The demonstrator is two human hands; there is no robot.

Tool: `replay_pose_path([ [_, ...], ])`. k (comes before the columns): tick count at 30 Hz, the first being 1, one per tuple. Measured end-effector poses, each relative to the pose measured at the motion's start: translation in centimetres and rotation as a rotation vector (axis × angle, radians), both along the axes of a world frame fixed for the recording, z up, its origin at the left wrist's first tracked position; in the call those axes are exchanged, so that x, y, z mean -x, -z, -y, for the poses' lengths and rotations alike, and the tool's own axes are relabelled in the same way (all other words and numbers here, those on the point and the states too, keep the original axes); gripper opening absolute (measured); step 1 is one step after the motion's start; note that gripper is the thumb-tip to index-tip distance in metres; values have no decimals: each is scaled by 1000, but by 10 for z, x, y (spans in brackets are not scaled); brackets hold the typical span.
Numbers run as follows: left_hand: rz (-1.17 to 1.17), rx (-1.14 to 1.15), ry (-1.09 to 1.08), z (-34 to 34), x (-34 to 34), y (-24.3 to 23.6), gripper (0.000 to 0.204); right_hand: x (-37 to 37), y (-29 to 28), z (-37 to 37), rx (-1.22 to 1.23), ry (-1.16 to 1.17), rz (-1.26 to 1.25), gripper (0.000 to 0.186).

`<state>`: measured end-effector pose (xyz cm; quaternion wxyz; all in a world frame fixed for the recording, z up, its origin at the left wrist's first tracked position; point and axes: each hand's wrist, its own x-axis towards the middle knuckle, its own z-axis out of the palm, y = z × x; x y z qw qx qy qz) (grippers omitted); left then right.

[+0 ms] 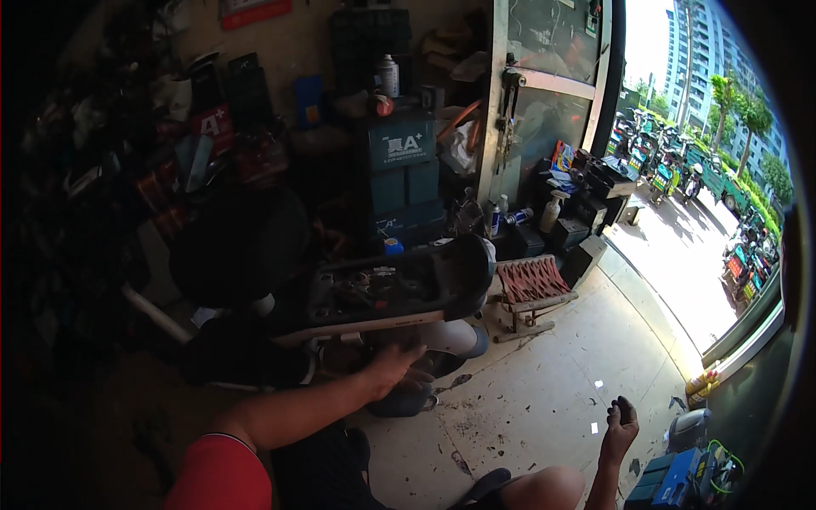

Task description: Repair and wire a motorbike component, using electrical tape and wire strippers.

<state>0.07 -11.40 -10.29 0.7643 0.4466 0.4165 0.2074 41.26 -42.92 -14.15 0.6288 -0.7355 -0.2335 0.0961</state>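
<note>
In front of me stands a dark scooter body [459,276] with an open top compartment holding loose small items. My left hand [393,367] reaches forward from my red-sleeved arm, fingers loosely extended, just below the pale lower edge of that body, nothing visibly held. My right hand [623,425] is raised off to the right over the floor, fingers curled together; whether anything small and dark is between the fingertips, I cannot make out. A black rounded seat [234,246] is at the scooter's left.
Stacked batteries [404,178] stand behind the scooter. A folding stool [535,285], spray bottles [552,212] and boxes line the glass door [548,127]. Debris lies on the tiled floor [510,391]. An open doorway shows parked scooters [667,161]. A blue tool case [680,476] sits lower right.
</note>
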Motion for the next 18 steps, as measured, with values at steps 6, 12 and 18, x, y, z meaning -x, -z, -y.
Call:
replay_pose_path([
  [6,-74,-163,80,-2,-1,4,55,57,-185,-241,-6,-530,537,37],
  [12,-114,-79,134,-8,-30,-26,44,154,-242,-395,87,-901,543,39],
  [18,-78,37,-84,26,-36,9,31,173,-225,-439,370,-1393,925,38],
])
